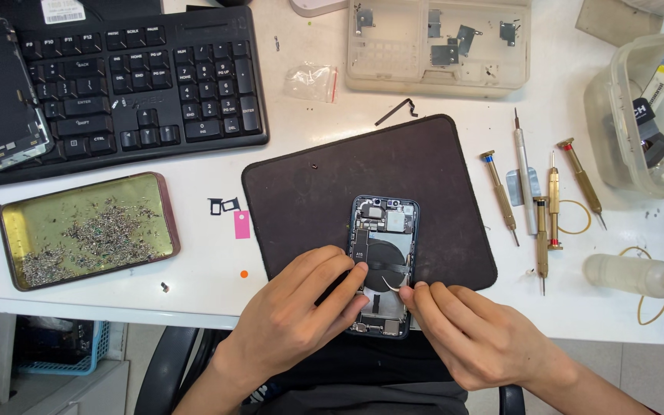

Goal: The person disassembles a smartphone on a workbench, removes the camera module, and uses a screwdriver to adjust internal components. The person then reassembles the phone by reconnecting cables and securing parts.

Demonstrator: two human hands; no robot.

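Left hand [293,311], fingers curled, steadies the opened smartphone [383,265] on the dark mat [309,192]. Right hand [474,334] pinches a thin curved strip [392,284]; what the strip is stays unclear.

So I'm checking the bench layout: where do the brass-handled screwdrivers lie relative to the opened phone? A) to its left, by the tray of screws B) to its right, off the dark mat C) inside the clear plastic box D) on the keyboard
B: the screwdrivers lie on the white table right of the opened phone, beyond the edge of the dark mat.
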